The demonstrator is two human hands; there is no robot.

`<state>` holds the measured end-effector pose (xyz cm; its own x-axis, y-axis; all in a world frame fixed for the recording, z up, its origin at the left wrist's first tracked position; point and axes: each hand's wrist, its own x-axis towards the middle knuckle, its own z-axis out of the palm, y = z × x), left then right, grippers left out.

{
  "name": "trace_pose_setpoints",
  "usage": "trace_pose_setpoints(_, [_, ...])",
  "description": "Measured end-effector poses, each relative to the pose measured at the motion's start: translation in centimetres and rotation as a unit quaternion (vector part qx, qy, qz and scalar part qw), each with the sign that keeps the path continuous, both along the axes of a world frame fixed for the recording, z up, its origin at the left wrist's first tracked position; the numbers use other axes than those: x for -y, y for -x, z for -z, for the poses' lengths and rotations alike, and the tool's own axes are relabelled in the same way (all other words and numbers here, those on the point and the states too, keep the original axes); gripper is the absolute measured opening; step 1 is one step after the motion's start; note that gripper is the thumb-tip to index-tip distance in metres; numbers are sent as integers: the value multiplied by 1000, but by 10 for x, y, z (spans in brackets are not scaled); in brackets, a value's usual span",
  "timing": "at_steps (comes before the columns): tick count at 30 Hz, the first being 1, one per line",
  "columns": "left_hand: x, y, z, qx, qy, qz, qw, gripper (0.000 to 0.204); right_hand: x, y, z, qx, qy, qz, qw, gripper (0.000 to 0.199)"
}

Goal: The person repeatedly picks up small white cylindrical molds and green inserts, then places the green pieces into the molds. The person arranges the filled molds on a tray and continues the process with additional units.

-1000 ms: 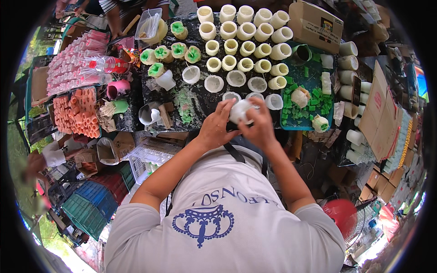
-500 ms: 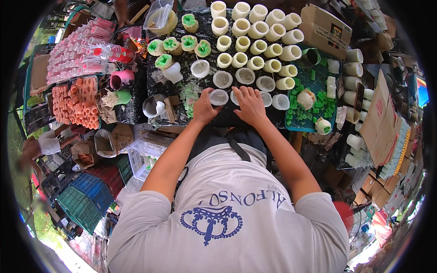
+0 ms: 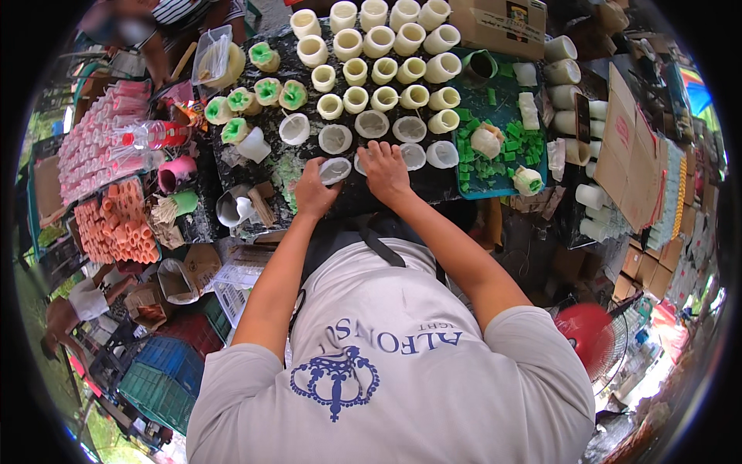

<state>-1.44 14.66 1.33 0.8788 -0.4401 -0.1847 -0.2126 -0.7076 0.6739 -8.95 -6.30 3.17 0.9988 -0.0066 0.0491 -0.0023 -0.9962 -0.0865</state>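
Small translucent white cups stand in short rows at the near side of a black table (image 3: 263, 179). My left hand (image 3: 314, 190) is closed round the left side of the nearest-left white cup (image 3: 335, 170), which looks slightly tilted. Beside it, my right hand (image 3: 385, 174) bends its fingers over another white cup (image 3: 359, 164), largely hidden beneath them. Right of that hand are two more white cups, one (image 3: 413, 157) close by and one (image 3: 442, 154) farther out. Behind stand a white cup with a thread inside (image 3: 335, 139) and another (image 3: 372, 124).
Rows of cream cylinders (image 3: 379, 42) fill the far side. A teal tray (image 3: 495, 195) with green chunks lies right. Green-centred cream pieces (image 3: 267, 91) and a metal pitcher (image 3: 230, 209) are left, beyond them pink (image 3: 104, 147) and orange (image 3: 117, 224) pieces. A co-worker stands far left.
The view has swung, so the table sits farther left in it. The cup at my left hand now looks more tilted. My right hand stays over its cup.
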Motion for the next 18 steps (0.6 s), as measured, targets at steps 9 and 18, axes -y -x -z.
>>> trace_pose_setpoints(9, [-6,-3,-3,-15,-22,33,999,84,70,27,-76,91,-216,99,967,53])
trace_pose_setpoints(18, [-21,5,-22,20,22,3,1000,90,375,20,-21,192,-73,368,907,48])
